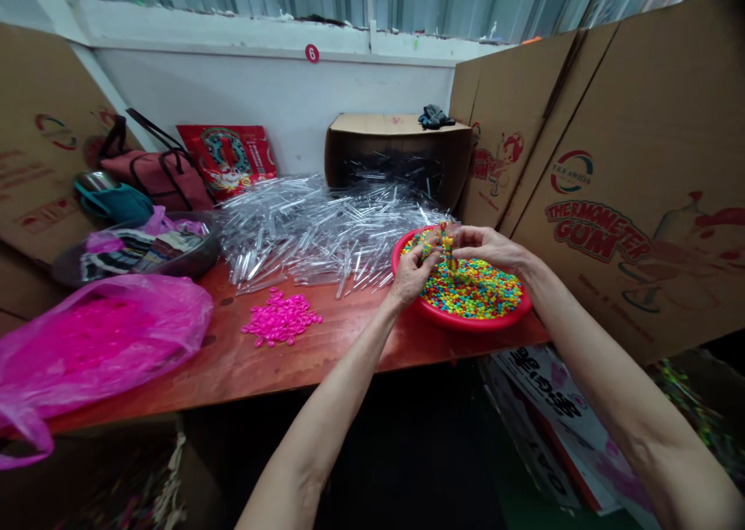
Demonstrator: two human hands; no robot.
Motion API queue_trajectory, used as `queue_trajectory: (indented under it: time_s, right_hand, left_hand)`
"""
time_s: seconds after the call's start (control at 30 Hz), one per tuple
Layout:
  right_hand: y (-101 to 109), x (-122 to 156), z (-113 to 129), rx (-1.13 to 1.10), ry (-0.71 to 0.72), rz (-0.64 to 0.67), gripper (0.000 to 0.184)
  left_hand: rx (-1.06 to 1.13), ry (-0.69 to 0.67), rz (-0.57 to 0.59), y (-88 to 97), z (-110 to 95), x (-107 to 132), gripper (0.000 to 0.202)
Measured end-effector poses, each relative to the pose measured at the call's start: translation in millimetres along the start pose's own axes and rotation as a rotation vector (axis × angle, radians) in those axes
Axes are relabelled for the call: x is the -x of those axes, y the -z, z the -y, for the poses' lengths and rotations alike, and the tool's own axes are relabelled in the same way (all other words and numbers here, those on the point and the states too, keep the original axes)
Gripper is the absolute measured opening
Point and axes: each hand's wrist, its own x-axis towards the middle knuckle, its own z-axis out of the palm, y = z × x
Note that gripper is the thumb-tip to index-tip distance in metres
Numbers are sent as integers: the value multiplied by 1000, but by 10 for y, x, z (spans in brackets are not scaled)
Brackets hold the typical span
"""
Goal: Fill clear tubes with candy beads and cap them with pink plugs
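Note:
A red bowl [448,319] full of small multicoloured candies [483,289] sits at the table's right front edge. Both hands meet above its far left side. My left hand [412,274] is closed around a bundle of clear plastic tubes [443,243] that hold candies. My right hand [486,247] pinches the top of the same bundle from the right. A big heap of empty clear tubes [314,227] lies just behind and left of the bowl. A small pile of pink caps [281,318] lies on the table to the left of my left forearm.
A pink plastic bag [93,344] of pink caps lies at the left front. A dark bowl [192,262] with cloth, handbags [157,174] and a red packet [228,157] stand behind. An open carton [396,146] holds more tubes. Cardboard walls [628,196] close in both sides.

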Motion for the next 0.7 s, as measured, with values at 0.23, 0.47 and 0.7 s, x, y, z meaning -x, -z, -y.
queue_trajectory:
  time_s: [0.23,0.47,0.7]
  right_hand:
    - [-200,-64,110,85,95,-54,40]
    - [318,-26,-104,762,-16,-131,18]
    - [-51,-157,-496,842,-91,9,18]
  left_hand:
    - [-50,-42,1,20,-13,3,28]
    - [14,-41,-84,28,79,4,31]
    - [32,-56,-59,44,109,-1,38]
